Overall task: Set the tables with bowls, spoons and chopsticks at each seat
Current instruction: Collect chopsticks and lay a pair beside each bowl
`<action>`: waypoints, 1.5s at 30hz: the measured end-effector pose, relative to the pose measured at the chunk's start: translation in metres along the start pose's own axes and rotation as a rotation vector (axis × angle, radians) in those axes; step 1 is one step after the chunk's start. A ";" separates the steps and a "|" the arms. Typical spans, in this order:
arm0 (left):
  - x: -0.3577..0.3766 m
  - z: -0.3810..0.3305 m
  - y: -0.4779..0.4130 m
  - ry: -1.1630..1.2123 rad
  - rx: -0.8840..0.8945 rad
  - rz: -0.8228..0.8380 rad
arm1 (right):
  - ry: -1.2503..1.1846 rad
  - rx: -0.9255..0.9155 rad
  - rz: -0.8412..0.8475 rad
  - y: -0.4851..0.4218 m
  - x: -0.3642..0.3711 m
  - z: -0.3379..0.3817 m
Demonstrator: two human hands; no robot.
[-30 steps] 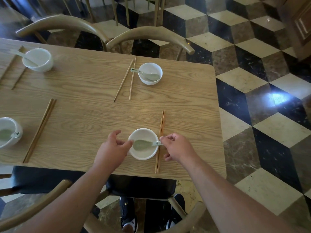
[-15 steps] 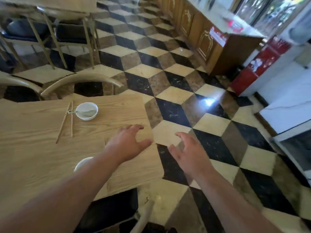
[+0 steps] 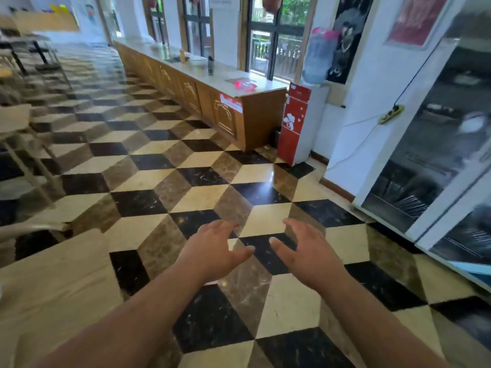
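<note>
My left hand (image 3: 212, 248) and my right hand (image 3: 305, 251) hang side by side in the air over the checkered floor, palms down, fingers relaxed, holding nothing. Only a corner of the wooden table (image 3: 53, 282) shows at the lower left, with no bowl, spoon or chopsticks visible on it. A glass-fronted cabinet (image 3: 435, 166) at the right holds dark racks with what look like sticks; its contents are blurred.
A long wooden counter (image 3: 212, 102) runs along the windows ahead. A red water dispenser (image 3: 295, 123) stands at its end. Chairs and tables (image 3: 21, 128) line the left side, blurred. Black, cream and brown floor tiles (image 3: 202, 181) spread between them.
My hands let go of the bowl and spoon on the table and lifted off. The view swung right, away from the set table, toward the counter and cabinet.
</note>
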State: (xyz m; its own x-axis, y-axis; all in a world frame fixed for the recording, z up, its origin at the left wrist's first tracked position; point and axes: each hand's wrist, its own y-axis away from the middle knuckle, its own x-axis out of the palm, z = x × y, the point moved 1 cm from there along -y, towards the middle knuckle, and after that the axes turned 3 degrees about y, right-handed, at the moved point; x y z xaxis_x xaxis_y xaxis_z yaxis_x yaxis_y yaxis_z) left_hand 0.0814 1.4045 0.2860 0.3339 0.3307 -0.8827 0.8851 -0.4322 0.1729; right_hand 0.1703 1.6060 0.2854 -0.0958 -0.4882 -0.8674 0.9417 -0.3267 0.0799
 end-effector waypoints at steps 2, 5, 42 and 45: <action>0.001 -0.038 -0.017 -0.021 0.045 -0.009 | 0.017 0.026 -0.030 -0.008 -0.026 -0.026; 0.004 -0.073 -0.038 -0.027 0.079 -0.013 | 0.036 0.057 -0.042 -0.024 -0.048 -0.049; -0.139 0.332 -0.400 0.256 -0.667 -0.163 | 0.344 -0.490 0.426 -0.578 0.182 0.255; -0.157 0.360 -0.429 0.273 -0.806 -0.185 | 0.339 -0.608 0.494 -0.637 0.214 0.293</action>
State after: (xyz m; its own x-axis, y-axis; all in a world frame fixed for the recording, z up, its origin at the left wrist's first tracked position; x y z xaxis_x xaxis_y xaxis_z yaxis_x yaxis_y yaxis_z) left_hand -0.4675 1.2356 0.1935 0.1364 0.5714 -0.8092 0.8582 0.3398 0.3847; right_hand -0.5442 1.4730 0.1929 0.3815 -0.1600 -0.9104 0.8687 0.3988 0.2939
